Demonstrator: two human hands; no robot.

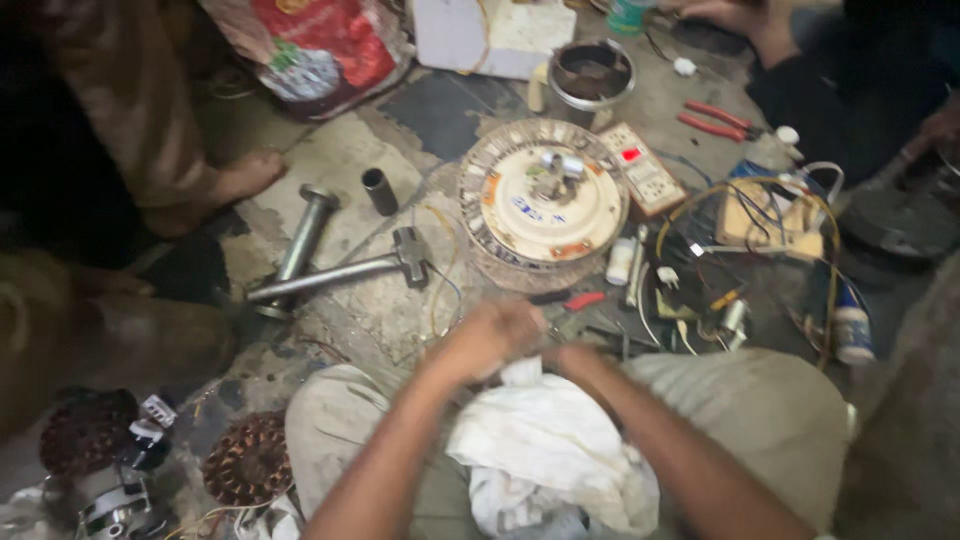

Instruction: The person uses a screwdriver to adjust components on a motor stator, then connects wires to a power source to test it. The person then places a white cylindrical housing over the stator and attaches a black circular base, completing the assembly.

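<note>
My left hand (488,340) and my right hand (566,357) meet in front of my knees, pressed together over the top of a crumpled white cloth (545,440) that lies in my lap. The left hand is curled over the cloth's upper end and covers most of the right hand's fingers. The picture is blurred there, so the right hand's grip is hidden. Just beyond the hands a round white and copper fan motor (543,205) lies flat on the floor.
A hammer (345,272), a steel pipe (300,240) and a small dark tube (380,190) lie at the left. A socket board (648,172), red pliers (715,120), a wire tangle (765,235) and a metal bowl (592,72) lie beyond. Copper windings (250,460) sit lower left. Another person's foot (245,175) rests nearby.
</note>
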